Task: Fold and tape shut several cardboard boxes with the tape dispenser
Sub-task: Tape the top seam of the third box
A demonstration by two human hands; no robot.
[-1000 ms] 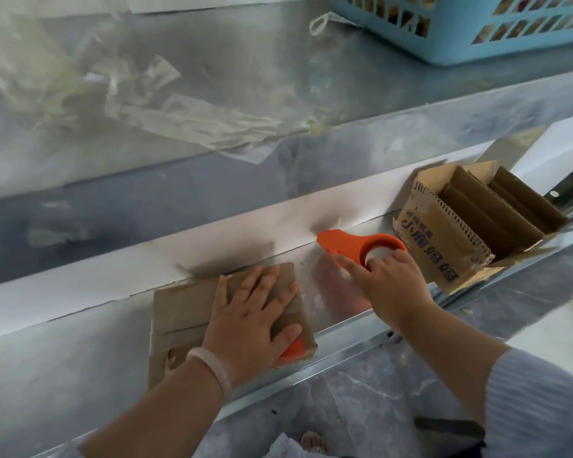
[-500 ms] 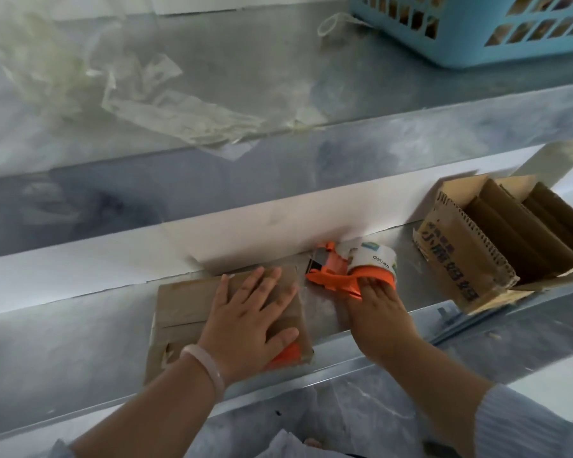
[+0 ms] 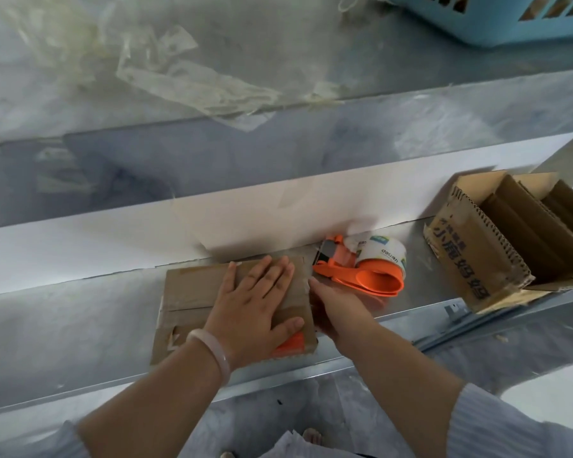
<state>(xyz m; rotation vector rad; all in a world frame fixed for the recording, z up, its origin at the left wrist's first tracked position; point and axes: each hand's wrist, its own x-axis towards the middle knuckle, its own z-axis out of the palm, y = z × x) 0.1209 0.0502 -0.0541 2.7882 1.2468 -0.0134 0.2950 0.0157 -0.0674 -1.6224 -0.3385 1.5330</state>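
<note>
A small flat brown cardboard box [image 3: 192, 289] lies on the lower metal shelf [image 3: 80, 325], with an orange patch at its near right corner. My left hand [image 3: 255, 302] presses flat on the box top, fingers straight and spread. My right hand [image 3: 338, 309] rests against the box's right side, its fingertips touching the edge. The orange tape dispenser [image 3: 371, 276], loaded with a white-cored roll of clear tape, lies on the shelf just right of the box, free of both hands.
An open carton [image 3: 470, 259] holding several upright flat cardboard pieces stands at the shelf's right end. On the upper shelf lie crumpled clear tape scraps [image 3: 186, 77] and a blue plastic basket [image 3: 510, 24] at the far right. A white wall strip backs the lower shelf.
My right hand set the tape dispenser down on the shelf, let go and moved left to the box's right side. My left hand stayed pressed on the box.
</note>
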